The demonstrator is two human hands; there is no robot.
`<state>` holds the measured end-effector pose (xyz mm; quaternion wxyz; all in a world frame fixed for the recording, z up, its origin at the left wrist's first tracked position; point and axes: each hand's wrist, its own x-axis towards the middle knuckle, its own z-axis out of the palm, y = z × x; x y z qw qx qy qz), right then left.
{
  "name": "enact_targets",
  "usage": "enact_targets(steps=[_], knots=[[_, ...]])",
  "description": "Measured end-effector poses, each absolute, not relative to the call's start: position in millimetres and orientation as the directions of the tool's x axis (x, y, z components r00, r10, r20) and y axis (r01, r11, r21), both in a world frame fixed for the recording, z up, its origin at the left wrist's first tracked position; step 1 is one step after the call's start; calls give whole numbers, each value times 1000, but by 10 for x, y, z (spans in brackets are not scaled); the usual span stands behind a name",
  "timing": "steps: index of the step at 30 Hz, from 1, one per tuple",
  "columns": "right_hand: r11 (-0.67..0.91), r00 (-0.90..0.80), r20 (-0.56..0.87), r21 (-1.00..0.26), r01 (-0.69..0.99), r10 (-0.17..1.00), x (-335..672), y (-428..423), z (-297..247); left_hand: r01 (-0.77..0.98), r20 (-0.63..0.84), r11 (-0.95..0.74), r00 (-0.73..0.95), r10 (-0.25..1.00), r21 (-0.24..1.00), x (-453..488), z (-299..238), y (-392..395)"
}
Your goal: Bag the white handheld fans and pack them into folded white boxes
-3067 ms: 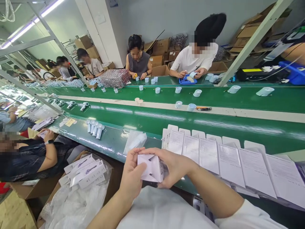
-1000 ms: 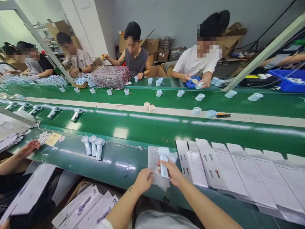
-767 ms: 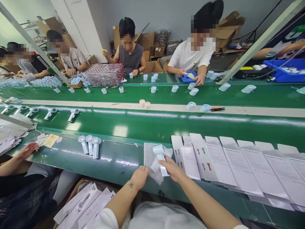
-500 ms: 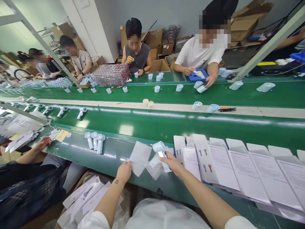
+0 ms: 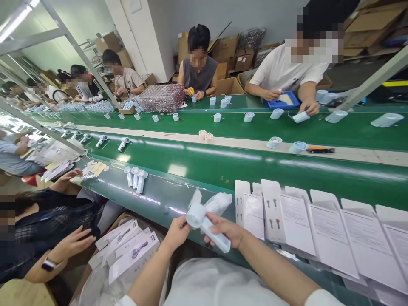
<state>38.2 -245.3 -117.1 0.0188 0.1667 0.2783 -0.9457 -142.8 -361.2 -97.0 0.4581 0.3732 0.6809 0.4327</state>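
Note:
My right hand (image 5: pixel 227 229) is wrapped around the handle of a light-blue handheld fan (image 5: pixel 216 239), holding it tilted above the bench edge. The fan's round head (image 5: pixel 195 215) points toward my left hand (image 5: pixel 177 233). The left fingers are pinched together beside that head, on a whitish plastic bag (image 5: pixel 195 196) that shows mostly behind the fan. Just beyond my right hand, a clear crinkled plastic bag (image 5: pixel 219 203) lies on the bench. Three more light-blue fans (image 5: pixel 135 178) rest in a group to the left.
Printed white boxes with leaflets (image 5: pixel 299 216) line the bench at right. Flat boxes (image 5: pixel 135 250) fill a carton at lower left, near a neighbour's hand (image 5: pixel 75 244). A green conveyor (image 5: pixel 204 159) carries fans (image 5: pixel 123 143). Co-workers sit across it, handling blue cylinders (image 5: pixel 213 100).
My right hand has lifted the fan off the bench and brought it toward me, against my left hand. The bag in my left hand has moved behind the fan. The view has shifted left.

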Motion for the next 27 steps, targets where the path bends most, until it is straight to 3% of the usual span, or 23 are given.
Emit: enact_targets(steps=[4,8,11,14,16,19,23,24,27], knots=[[-794,-917,-385,-588,153,109,423,-2458,-1135,-112,-374,366,-468,801,924,-1372,-935,-3608],[-697,-888,-433,-685,211,157,537,-2497,-985,-95,-311,309,-526,792,946,-1322,-879,-3560],[-719,-846,-505,-652,243,171,596,-2543,-908,211,-59,187,-497,866,959,-1302,-774,-3612],[-819,-809,-560,-541,192,180,641,-2583,-876,606,285,-31,-327,901,795,-1296,-687,-3726],[-855,-793,-574,-499,141,204,663,-2615,-861,710,382,-103,-246,891,697,-1260,-663,-3779],[-883,-750,-624,-454,119,220,660,-2677,-833,785,485,-204,-137,864,585,-1110,-658,-3761],[-928,-699,-668,-372,18,254,635,-2704,-794,802,534,-416,146,833,429,-869,-648,-3657],[-940,-686,-683,-340,-7,252,636,-2694,-788,796,511,-407,146,847,447,-836,-642,-3645],[-973,-627,-752,-228,-41,202,643,-2658,-792,756,393,-209,-70,917,621,-822,-621,-3647]])
